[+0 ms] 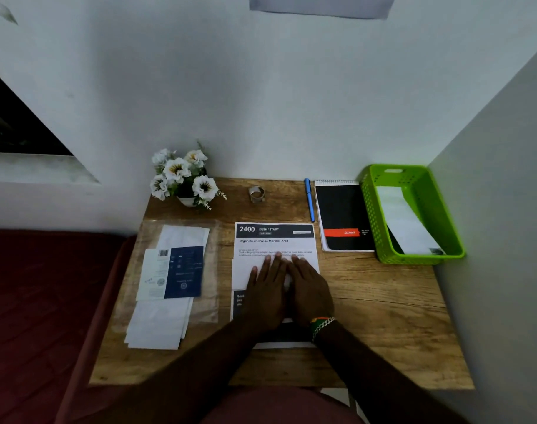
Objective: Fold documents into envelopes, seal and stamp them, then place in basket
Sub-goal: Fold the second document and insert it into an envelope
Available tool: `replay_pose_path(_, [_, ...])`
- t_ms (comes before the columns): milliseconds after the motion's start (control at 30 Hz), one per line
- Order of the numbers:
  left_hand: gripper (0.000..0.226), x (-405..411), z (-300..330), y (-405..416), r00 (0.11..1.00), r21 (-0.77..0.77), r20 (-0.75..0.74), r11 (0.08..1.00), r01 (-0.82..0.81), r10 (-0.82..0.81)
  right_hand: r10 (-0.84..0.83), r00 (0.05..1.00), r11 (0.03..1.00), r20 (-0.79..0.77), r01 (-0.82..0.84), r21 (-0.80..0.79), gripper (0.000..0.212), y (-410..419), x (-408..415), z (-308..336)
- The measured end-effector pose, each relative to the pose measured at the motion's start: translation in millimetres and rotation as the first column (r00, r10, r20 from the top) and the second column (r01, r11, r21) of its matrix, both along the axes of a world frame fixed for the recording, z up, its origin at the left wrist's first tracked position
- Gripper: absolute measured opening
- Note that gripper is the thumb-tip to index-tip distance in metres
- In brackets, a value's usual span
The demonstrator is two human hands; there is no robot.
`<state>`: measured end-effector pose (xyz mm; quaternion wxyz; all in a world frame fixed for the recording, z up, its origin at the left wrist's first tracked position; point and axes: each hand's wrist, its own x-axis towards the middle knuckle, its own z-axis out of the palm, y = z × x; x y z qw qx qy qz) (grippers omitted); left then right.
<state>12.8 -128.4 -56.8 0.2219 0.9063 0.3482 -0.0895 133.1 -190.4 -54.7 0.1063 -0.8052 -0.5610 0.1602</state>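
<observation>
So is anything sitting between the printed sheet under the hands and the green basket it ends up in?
Yes. The black spiral notebook lies on the desk directly between the printed sheet and the green basket, with the blue pen just left of it. Both lie flat, so lifting over them looks easy.

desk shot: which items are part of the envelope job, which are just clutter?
Job:
- document, both hands flat on it: left hand, right hand
- envelopes
- green basket, white paper already inside
- tape roll, maybe for sealing

Clutter:
- flowers
- blue pen
- notebook
</observation>
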Motion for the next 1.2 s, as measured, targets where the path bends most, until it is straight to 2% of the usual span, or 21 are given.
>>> replay_pose_path(133, [0.077, -16, 2, 9, 0.985, 0.034, -0.008, 0.984, -0.174, 0.175, 0.003, 1.000, 1.000, -0.006, -0.003, -0.023, 0.061, -2, 2, 1])
replay_pose_path(233, [0.075, -38, 2, 21, 0.945, 0.061, -0.039, 0.944, -0.323, 0.326, 0.004, 1.000, 1.000, 0.002, -0.004, -0.028, 0.061, -1, 0, 2])
replay_pose_path(333, [0.072, -54, 8, 35, 0.929, 0.129, -0.024, 0.922, -0.364, 0.370, 0.012, 1.000, 0.999, 0.007, -0.011, -0.047, 0.066, -1, 1, 1])
replay_pose_path(400, [0.063, -55, 14, 43, 0.932, 0.138, 0.059, 0.922, -0.362, 0.357, 0.005, 1.000, 0.999, 0.013, -0.004, -0.040, 0.065, -1, 1, 1])
replay_pose_path(500, [0.066, -44, 17, 52, 0.951, 0.017, 0.107, 0.956, -0.294, 0.290, -0.007, 1.000, 0.999, 0.006, 0.007, -0.043, 0.062, 0, -1, 3])
replay_pose_path(567, [0.074, -33, 15, 54, 0.971, -0.010, 0.093, 0.975, -0.221, 0.221, -0.011, 1.000, 0.998, -0.005, 0.010, -0.059, 0.062, 2, 0, 6])
replay_pose_path(633, [0.076, -25, 14, 56, 0.983, 0.039, 0.055, 0.983, -0.179, 0.177, -0.013, 1.000, 0.997, -0.009, 0.012, -0.071, 0.060, 3, 0, 10])
replay_pose_path(833, [0.064, -14, 21, 61, 0.981, 0.033, -0.005, 0.981, -0.193, 0.193, -0.014, 0.999, 0.995, -0.042, 0.010, -0.095, 0.067, 16, 10, 24])
replay_pose_path(900, [0.060, -12, 22, 59, 0.983, 0.043, -0.009, 0.982, -0.185, 0.186, -0.004, 1.000, 0.998, -0.013, 0.003, -0.067, 0.056, 23, 15, 28])
replay_pose_path(1033, [0.057, -11, 28, 54, 0.977, 0.085, -0.093, 0.979, -0.185, 0.192, -0.033, 0.999, 0.998, -0.017, 0.032, -0.059, 0.021, 37, 22, 35])
replay_pose_path(1100, [0.052, -8, 34, 52, 0.978, 0.073, -0.081, 0.980, -0.187, 0.193, -0.045, 0.999, 0.998, -0.028, 0.044, -0.042, 0.018, 40, 24, 38])
replay_pose_path(1200, [0.026, 1, 43, 50, 0.978, 0.089, 0.043, 0.974, -0.208, 0.205, -0.035, 0.997, 0.999, -0.065, 0.035, 0.004, 0.016, 43, 23, 42])
